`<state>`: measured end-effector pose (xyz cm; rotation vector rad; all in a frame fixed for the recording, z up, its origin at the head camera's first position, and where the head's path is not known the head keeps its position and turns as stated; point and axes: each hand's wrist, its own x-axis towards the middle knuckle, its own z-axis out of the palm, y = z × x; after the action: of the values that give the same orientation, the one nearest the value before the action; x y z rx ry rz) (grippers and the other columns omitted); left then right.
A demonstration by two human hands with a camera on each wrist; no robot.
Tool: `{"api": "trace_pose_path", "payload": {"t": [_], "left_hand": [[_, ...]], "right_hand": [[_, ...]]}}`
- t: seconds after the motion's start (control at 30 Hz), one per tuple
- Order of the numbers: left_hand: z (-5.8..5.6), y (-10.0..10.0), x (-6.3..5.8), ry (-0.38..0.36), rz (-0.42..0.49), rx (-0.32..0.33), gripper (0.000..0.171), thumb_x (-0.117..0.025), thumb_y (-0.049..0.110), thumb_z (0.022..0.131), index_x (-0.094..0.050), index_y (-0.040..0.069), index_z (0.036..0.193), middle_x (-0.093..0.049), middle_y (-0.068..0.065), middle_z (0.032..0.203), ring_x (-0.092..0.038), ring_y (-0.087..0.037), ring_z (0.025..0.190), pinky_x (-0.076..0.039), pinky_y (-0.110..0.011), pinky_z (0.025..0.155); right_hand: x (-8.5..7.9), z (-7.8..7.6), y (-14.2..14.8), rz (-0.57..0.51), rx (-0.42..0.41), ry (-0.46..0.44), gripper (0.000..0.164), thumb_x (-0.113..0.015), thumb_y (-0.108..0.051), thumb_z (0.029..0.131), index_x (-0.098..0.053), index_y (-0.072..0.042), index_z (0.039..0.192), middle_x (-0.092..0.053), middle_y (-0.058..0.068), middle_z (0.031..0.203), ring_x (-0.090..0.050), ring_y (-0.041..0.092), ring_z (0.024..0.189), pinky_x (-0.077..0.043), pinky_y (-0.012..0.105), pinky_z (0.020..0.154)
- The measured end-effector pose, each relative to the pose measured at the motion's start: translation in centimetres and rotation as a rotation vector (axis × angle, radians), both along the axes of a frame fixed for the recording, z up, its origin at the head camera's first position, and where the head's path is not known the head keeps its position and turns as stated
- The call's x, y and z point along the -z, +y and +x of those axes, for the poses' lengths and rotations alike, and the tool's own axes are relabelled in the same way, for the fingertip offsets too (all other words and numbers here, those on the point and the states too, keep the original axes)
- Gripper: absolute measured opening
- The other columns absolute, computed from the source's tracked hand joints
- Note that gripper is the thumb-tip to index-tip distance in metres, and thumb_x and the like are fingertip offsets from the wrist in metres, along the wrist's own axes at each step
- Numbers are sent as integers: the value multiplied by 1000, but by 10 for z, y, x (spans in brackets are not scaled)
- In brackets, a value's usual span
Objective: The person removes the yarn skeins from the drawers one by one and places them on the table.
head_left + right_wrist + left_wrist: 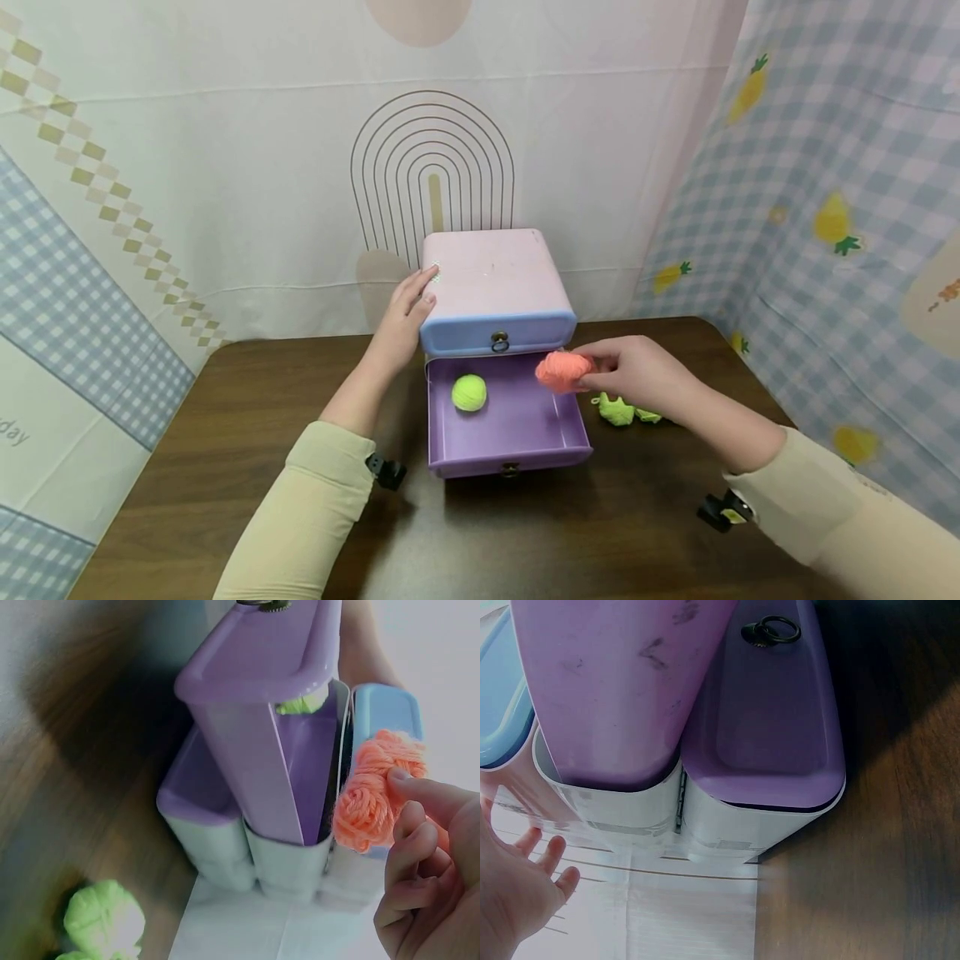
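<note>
A small drawer cabinet (487, 271) with a pink top stands near the back of the table. Its middle purple drawer (498, 433) is pulled out, and a yellow-green yarn ball (469, 393) lies inside toward the left. My left hand (401, 329) rests against the cabinet's upper left side, its fingers extended over the top edge. Between thumb and fingers, my right hand (645, 367) pinches a coral yarn bundle (375, 791). It hangs over the right part of the drawer, just below the blue top drawer (457, 336), which is closed.
Yellow-green yarn bundles (617, 411) lie on the wooden table (525, 542) right of the cabinet, beneath my right forearm. A closed lower purple drawer (772, 712) sits under the pulled-out one. Behind the cabinet hangs a patterned cloth (285, 183).
</note>
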<state>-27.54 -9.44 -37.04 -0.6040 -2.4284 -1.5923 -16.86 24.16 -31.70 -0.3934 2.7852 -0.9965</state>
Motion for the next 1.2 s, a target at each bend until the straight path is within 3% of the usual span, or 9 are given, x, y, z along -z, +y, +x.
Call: {"api": "trace_pose_path", "payload": {"t": [0.27, 0.57, 0.87, 1.0, 1.2], "left_hand": [[1, 2, 0, 3, 3, -6, 54, -42, 41, 101, -41, 26, 153, -23, -10, 161, -22, -30, 147, -18, -58, 115], [0, 2, -1, 3, 14, -5, 53, -42, 39, 102, -41, 25, 152, -23, -10, 161, -22, -30, 147, -18, -57, 116], [0, 1, 0, 3, 20, -8, 53, -42, 39, 102, -42, 24, 152, -24, -9, 160, -22, -29, 147, -18, -55, 116], [0, 2, 1, 27, 15, -6, 52, -42, 38, 102, -42, 23, 152, -26, -8, 160, -22, -24, 147, -17, -52, 117], [0, 2, 1, 28, 15, -10, 52, -42, 39, 102, -43, 24, 152, -26, -8, 160, -22, -24, 147, -17, -53, 117]], "right_hand": [[0, 8, 31, 28, 59, -11, 41, -75, -28, 88, -69, -10, 124, -58, 1, 65, -55, 18, 57, -43, 29, 48], [26, 11, 59, 20, 94, -141, 46, -74, -26, 89, -64, -6, 130, -57, 2, 62, -54, 17, 53, -47, 33, 47], [55, 9, 75, 47, 68, -218, 46, -74, -15, 87, -63, 3, 127, -56, 2, 57, -53, 15, 50, -50, 38, 50], [67, 8, 78, 94, 40, -259, 42, -73, -14, 86, -66, 2, 124, -56, 2, 56, -53, 14, 48, -52, 40, 51], [79, 5, 80, 165, 4, -281, 32, -71, -11, 85, -71, -3, 116, -56, 1, 54, -50, 12, 46, -48, 33, 46]]}}
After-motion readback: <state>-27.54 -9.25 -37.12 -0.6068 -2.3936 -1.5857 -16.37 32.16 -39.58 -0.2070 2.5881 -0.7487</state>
